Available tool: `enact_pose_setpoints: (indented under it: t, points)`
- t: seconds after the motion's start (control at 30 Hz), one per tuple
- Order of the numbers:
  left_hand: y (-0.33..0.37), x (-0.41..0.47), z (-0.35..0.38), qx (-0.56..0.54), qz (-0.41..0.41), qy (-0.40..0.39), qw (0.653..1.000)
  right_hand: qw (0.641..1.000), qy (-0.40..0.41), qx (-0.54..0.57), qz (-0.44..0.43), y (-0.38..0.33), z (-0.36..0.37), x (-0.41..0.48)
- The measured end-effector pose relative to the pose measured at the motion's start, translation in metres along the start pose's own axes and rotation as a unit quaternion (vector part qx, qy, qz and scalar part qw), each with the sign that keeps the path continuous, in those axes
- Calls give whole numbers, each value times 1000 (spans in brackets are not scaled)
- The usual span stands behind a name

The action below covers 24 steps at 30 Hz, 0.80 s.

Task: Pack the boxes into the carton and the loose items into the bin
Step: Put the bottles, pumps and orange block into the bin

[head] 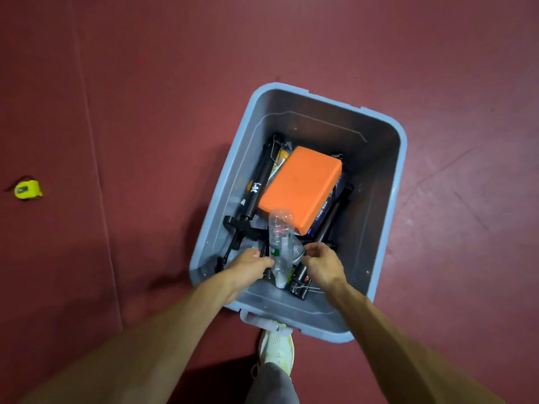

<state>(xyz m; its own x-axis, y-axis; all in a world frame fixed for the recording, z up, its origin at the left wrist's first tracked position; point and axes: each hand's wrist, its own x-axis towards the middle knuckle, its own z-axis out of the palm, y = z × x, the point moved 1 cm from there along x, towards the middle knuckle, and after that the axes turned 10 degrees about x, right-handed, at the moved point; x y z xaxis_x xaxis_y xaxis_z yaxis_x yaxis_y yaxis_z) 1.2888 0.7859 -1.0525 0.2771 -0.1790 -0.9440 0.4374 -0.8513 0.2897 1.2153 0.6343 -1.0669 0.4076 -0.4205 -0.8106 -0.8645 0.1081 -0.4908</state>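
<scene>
Bin [388, 182], grey-blue and open-topped, is seen standing on the dark red floor [145, 83] directly in front of the person, and it is already partly filled. An orange block [300, 188] is laid on top of the pile, two black pumps are lodged along either side of it, one on the left [258, 185] and one on the right [323, 228], and some packets are half hidden beneath.

A clear plastic bottle [281, 246] is held inside the bin at its near end. The left hand [248, 266] is placed against one side of it and the right hand [320, 263] against the other. The fingers of both hands are curled inward toward the bottle, yet whether it is actually gripped or has just been let go cannot be told.

The loose-item half of the job is judged to be well advanced. One thing is visibly left out: a yellow tape measure [27, 189] lies on the floor well apart, far to the left. No carton and no boxes are shown, so nothing can be said of that half.
</scene>
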Motion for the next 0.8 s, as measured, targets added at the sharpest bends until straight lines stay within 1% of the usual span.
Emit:
enact_pose_setpoints:
  t: [0.13, 0.23, 0.33, 0.4, 0.5, 0.6, 0.8]
  points:
    - [-3, -42, -44, -60, 19, 48, 997, 998, -22, -40, -42, -49, 9, -32]
    - [-13, -80, -86, -99, 52, 93, 989, 994, -38, -60, -88, -92, 31, -60]
    - [-40, -120, -126, -158, 81, 137, 975, 984, -64, -92, -136, -125, 73, -90]
    - [-72, -146, -150, -185, 91, 166, 964, 977, -85, -115, -161, -138, 114, -114]
    - [-149, -179, -185, -213, 95, 216, 948, 964, -101, -148, -197, -144, 192, -160]
    - [-245, -213, -215, -230, 91, 262, 933, 954, -135, -167, -207, -135, 279, -216]
    - [-484, -290, -263, -280, 36, 344, 896, 917, -225, -242, -224, -84, 466, -343]
